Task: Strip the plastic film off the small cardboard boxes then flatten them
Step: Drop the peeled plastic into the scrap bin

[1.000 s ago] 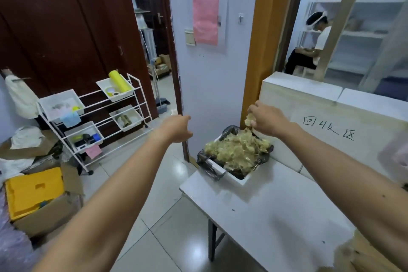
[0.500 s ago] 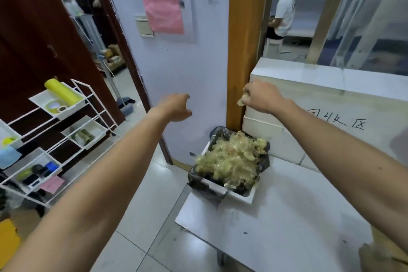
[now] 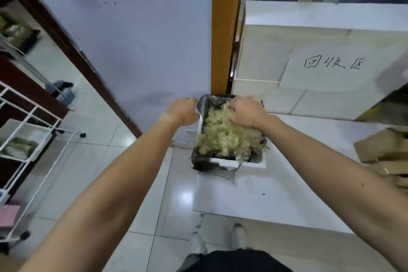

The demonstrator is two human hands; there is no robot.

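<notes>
A white foam bin (image 3: 249, 164) lined with a black bag (image 3: 204, 104) stands at the near left corner of the white table (image 3: 287, 194). It is heaped with crumpled yellowish plastic film (image 3: 223, 139). My right hand (image 3: 246, 111) lies palm down on the far part of the heap, its fingers spread into the film. My left hand (image 3: 183, 110) hovers at the bin's left rim beside the bag's edge, fingers loosely curled with nothing seen in them. Flattened brown cardboard boxes (image 3: 385, 152) are stacked at the table's right edge.
A white foam block (image 3: 287, 35) with a handwritten paper sign (image 3: 331, 65) stands behind the table. An orange door frame (image 3: 225, 28) rises just behind the bin. A white wire rack (image 3: 26, 139) stands on the tiled floor at left. My shoes (image 3: 238, 234) show below the table's edge.
My right hand came down from above the bin with a wad of film onto the heap. My left hand dropped to the bin's left rim. The view tilted downward.
</notes>
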